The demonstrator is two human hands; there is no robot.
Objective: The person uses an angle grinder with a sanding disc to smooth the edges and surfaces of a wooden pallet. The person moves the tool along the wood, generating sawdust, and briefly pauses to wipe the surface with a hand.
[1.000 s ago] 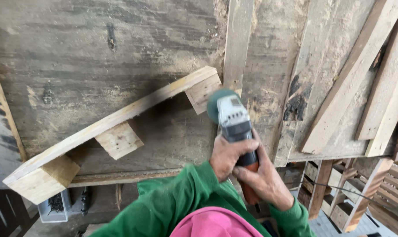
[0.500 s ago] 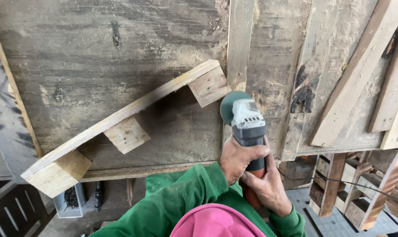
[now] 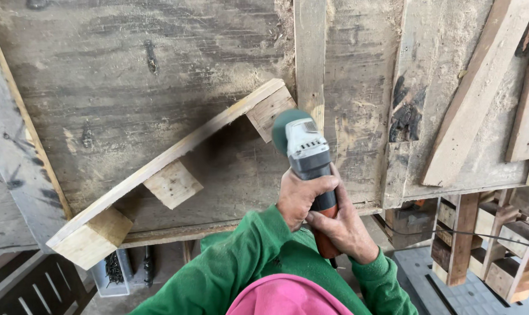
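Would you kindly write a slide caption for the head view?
Both hands, left and right, grip an angle grinder beside a wooden pallet piece on a worn workbench.

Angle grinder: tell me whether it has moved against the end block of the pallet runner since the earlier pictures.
Yes. The angle grinder has come up toward the end block; its disc now sits beside that block rather than below it.

No labels, signs or screens show anywhere. The one package is a small clear plastic box [image 3: 110, 273] of dark screws. It stands on the floor below the surface's lower left corner.
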